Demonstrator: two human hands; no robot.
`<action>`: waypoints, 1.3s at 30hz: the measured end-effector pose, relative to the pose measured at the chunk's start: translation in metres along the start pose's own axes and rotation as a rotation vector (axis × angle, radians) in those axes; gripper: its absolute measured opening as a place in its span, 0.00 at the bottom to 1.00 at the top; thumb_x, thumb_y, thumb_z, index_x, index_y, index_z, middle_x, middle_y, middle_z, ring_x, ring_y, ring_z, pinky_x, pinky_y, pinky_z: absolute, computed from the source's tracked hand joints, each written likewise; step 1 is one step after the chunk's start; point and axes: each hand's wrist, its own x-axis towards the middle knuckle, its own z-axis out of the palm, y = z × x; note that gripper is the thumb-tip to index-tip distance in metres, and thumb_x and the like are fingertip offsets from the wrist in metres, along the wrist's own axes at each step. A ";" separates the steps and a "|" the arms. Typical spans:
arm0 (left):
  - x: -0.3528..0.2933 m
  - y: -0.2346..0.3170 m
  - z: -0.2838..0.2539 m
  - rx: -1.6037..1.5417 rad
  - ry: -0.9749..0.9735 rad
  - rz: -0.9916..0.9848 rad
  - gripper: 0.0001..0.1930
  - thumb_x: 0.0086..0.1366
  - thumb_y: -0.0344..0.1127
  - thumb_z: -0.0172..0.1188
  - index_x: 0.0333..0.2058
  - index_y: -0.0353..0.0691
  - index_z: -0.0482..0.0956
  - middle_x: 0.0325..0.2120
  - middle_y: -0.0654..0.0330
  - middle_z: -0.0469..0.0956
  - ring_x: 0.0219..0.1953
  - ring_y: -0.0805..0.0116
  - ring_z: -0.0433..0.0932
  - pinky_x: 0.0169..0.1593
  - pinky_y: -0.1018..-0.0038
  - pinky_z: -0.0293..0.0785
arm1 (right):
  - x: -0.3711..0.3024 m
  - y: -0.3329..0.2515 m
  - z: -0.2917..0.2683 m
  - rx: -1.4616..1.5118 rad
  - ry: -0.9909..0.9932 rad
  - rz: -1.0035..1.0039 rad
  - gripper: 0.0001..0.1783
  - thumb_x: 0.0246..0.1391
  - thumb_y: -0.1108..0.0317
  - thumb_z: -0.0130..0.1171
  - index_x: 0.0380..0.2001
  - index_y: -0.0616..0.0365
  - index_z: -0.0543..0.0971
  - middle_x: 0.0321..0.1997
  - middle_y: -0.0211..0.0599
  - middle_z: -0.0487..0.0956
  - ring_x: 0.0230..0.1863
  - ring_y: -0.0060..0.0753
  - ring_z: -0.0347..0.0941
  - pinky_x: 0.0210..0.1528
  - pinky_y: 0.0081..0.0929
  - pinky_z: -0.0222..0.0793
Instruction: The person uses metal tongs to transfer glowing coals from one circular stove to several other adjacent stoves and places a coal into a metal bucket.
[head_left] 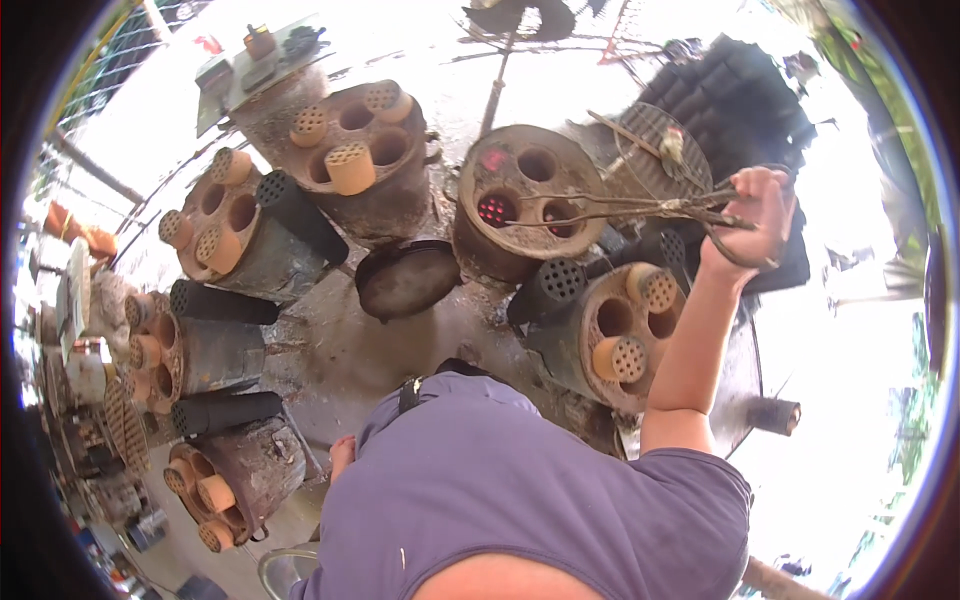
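Note:
My right hand (757, 205), raised at the right, is wrapped round the handles of long metal tongs (655, 207). The tongs reach left, their two thin prongs apart over a round clay stove (478, 238) with several holes. Down in one hole a perforated coal briquette (496, 209) glows red; nothing visible sits between the prong tips. Low beside my body, my left hand (342, 455) shows only in small part, its fingers mostly hidden by my shirt. Near the stove's front right stands a black briquette (560, 281).
A second multi-hole stove (570, 350) with tan spent briquettes (620, 358) stands close on my right. Further stoves (350, 208) line the left side. A dark round pan (408, 280) rests on the ground ahead. Stacked black briquettes (735, 95) and a round grate (690, 135) are at the far right.

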 end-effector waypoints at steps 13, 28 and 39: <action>0.045 0.066 0.006 0.112 -0.156 0.022 0.14 0.51 0.23 0.49 0.39 0.31 0.69 0.21 0.53 0.73 0.19 0.67 0.72 0.21 0.76 0.67 | -0.076 -0.128 -0.060 -0.100 -0.020 -0.036 0.17 0.46 0.60 0.53 0.35 0.58 0.65 0.25 0.29 0.60 0.29 0.23 0.55 0.36 0.22 0.52; 0.058 0.043 -0.036 0.258 -0.198 0.123 0.11 0.49 0.26 0.53 0.34 0.34 0.75 0.22 0.58 0.75 0.23 0.72 0.73 0.27 0.79 0.68 | -0.052 -0.111 -0.038 -0.217 -0.087 -0.009 0.08 0.49 0.65 0.45 0.26 0.60 0.65 0.24 0.30 0.59 0.28 0.23 0.55 0.35 0.22 0.53; 0.193 -0.090 -0.089 0.346 -0.183 0.254 0.11 0.50 0.30 0.55 0.33 0.35 0.79 0.28 0.60 0.78 0.31 0.73 0.74 0.37 0.78 0.69 | -0.025 -0.069 -0.010 -0.328 0.016 0.150 0.11 0.44 0.67 0.55 0.29 0.62 0.68 0.21 0.29 0.63 0.25 0.20 0.59 0.33 0.19 0.59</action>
